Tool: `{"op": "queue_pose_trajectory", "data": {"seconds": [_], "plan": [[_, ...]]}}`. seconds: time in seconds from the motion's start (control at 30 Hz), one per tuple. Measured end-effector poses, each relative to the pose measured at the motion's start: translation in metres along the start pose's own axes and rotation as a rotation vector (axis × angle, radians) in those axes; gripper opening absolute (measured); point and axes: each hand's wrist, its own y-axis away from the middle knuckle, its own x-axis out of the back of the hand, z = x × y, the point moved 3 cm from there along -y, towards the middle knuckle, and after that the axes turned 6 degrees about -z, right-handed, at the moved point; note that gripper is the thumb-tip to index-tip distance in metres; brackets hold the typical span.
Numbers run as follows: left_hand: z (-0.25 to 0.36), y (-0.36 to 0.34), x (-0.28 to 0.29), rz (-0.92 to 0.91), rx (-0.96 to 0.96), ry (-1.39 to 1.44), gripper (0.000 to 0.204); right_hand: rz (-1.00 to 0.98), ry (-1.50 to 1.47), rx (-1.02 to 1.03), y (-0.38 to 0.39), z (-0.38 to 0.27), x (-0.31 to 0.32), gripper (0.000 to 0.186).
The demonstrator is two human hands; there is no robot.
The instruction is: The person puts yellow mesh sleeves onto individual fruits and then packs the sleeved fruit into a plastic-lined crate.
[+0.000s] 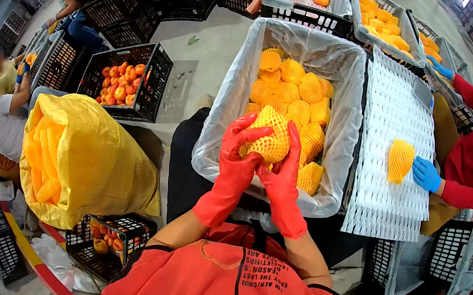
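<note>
A fruit in a yellow foam net sleeve (272, 133) is held up between my two hands, both in red rubber gloves. The fingers of my left hand (235, 163) curl round its left side. From the right, my right hand (282, 179) grips it with the fingers pointing up. Both hands are above the near part of a crate lined with clear plastic (221, 107). Inside that crate lie several more fruits in yellow foam nets (287, 92). What the sleeve covers is mostly hidden by netting and gloves.
White foam sheeting (388, 120) adjoins the crate's right side; there a co-worker's blue-gloved hand (426, 174) touches a yellow foam net (400, 161). At left stand a yellow sack of foam nets (103, 156) and black crates of red-orange fruit (121, 83). More lined crates (388, 26) line the far side.
</note>
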Motion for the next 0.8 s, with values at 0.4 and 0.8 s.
{"op": "queue_pose_trajectory", "data": {"seconds": [0.4,0.8], "plan": [[0.008,0.001,-0.011,0.006,0.664,0.599,0.025,-0.063,-0.053,-0.079,-0.001,-0.031,0.054,0.029],[0.052,-0.011,-0.018,-0.335,-0.097,-0.315,0.037,0.034,-0.263,-0.106,0.005,-0.024,0.066,0.028]]}}
